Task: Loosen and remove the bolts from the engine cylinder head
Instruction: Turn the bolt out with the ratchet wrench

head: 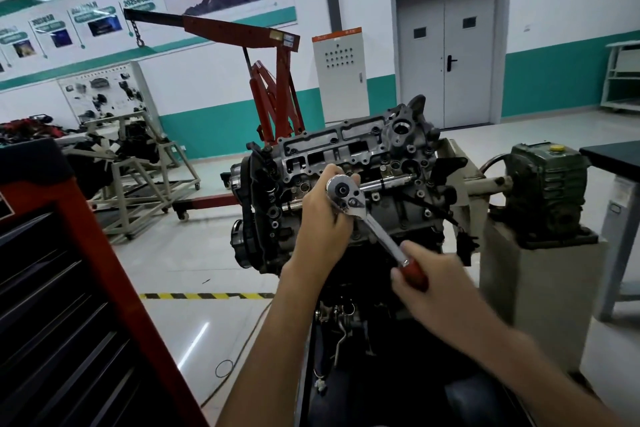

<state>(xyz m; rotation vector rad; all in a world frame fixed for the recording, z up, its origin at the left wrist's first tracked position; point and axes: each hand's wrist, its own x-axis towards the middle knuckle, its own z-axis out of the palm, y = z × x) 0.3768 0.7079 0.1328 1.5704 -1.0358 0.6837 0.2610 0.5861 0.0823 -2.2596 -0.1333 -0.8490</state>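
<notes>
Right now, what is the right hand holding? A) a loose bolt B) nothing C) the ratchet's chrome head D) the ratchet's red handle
D: the right hand grips the red handle of the ratchet, while the left hand holds its chrome head at the cylinder head.

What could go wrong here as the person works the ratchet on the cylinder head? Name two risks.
The left hand grips the ratchet head close against the cylinder head; if the tool slips, knuckles could hit the casting's edges. The right hand grips the red handle; a bolt breaking free might jerk it.
</notes>
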